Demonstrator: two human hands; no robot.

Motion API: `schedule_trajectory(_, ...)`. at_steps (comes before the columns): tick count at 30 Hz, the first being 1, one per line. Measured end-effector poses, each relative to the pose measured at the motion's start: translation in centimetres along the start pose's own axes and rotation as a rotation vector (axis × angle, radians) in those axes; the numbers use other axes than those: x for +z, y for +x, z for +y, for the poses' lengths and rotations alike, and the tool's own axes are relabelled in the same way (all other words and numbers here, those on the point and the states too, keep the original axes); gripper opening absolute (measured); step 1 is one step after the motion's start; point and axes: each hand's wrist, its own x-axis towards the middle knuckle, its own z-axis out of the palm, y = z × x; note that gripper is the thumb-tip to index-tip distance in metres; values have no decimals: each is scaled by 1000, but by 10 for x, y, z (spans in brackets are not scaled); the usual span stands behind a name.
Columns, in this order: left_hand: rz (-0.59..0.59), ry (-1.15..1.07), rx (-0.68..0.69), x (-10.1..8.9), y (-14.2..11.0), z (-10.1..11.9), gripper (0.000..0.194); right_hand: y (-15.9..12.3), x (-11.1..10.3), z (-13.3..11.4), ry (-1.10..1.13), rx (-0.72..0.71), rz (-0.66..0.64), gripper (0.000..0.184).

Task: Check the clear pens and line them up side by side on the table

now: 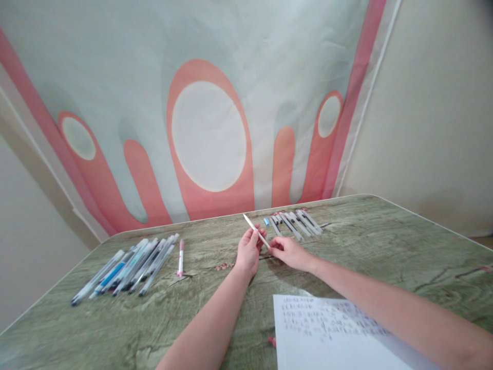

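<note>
A slim white pen [252,225] slants between my two hands, its pointed end up and to the left. My left hand [248,250] is closed around its middle, with thumb and fingers pinching it. At the lower right end, my right hand [288,251] has its fingertips pressed together on the pen. Behind my right hand lies a row of clear pens [302,225], some with dark parts. A small blue cap-like piece [266,221] rests just left of that row.
Several clear, blue and dark pens [125,270] lie side by side on the left of the wood-patterned table [200,313]. A pink and white pen [181,259] is beside them. Handwritten paper [319,349] lies under my right forearm, with a small red thing [271,341] at its left edge.
</note>
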Motion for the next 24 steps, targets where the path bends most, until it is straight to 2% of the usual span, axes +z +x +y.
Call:
schedule_trajectory(6,26,-117,-2,-4,2,1,14,2,-3,0,166,61,-33,41)
schedule_trajectory(24,9,-119,-15,-2,0,4,14,-1,0,2,62,39,70,40)
